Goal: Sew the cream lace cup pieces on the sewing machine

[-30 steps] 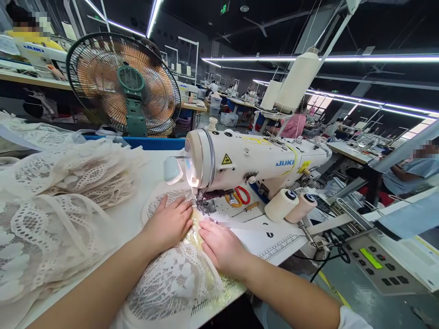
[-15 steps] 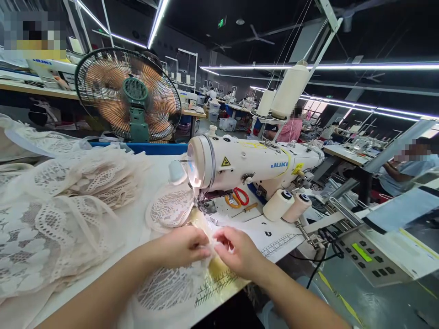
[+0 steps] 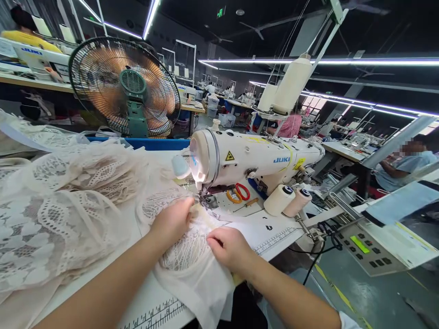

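Note:
A cream lace bra piece [image 3: 187, 253] lies across the front of the sewing machine [image 3: 240, 157], its upper edge close to the needle area. My left hand [image 3: 174, 219] is closed on the fabric just left of the presser foot [image 3: 205, 199]; its fingertips are partly hidden. Lower and to the right, my right hand [image 3: 229, 249] pinches the same piece along its right edge. Loose cloth hangs from between the hands over the table's front edge. A pale elastic strip [image 3: 224, 222] lies at the machine bed, right of the foot.
Piled lace garments [image 3: 68, 214] cover the left side. Red and orange scissors [image 3: 240, 193], a wood-handled awl [image 3: 250, 204] and thread cones [image 3: 279, 200] sit right of the needle. Behind stand a large fan [image 3: 132, 87] and co-workers; a control panel [image 3: 372, 253] is at right.
My left hand has moved left and up toward the needle. The bra piece has been turned and spread between my hands, its lower part now over the front edge. My right hand stays nearby.

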`<state>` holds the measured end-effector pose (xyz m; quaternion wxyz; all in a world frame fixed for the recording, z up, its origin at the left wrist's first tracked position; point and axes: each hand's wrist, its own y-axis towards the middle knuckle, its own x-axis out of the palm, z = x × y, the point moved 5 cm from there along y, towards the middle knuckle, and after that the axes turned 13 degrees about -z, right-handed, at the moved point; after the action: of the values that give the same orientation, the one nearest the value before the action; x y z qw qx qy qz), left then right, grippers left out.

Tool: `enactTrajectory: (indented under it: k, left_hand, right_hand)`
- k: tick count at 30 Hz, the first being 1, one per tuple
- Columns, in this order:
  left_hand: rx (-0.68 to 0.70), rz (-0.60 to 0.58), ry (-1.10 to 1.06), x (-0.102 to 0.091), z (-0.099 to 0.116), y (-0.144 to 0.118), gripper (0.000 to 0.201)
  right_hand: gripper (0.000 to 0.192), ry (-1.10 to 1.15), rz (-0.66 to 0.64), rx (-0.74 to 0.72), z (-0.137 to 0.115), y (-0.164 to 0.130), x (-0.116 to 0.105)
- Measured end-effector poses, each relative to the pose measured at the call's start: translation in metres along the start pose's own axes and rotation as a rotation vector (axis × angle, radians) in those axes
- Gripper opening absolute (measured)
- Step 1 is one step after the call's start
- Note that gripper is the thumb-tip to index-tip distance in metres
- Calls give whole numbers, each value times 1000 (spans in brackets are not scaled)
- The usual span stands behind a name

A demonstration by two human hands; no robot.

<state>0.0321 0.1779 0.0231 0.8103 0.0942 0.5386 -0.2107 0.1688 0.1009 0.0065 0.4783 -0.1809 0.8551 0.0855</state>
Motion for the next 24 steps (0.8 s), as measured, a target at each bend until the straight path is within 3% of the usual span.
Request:
enactTrajectory:
  k: [4,8,12,24]
  left_hand:
    - [53,-73,228,4,9,0,18]
    - [79,-69,348,7,16,2,26]
    - [82,-38,389,8,21,4,39]
    - [8,-72,442,9,23,10,38]
  right_hand:
    - [30,1,-46,26,9,-1,-3]
    - [36,-79,-73,77,15,-2,-3]
    - [34,-142,-66,65,18,4,-7]
    - [23,-186,-132,39,21,12,-13]
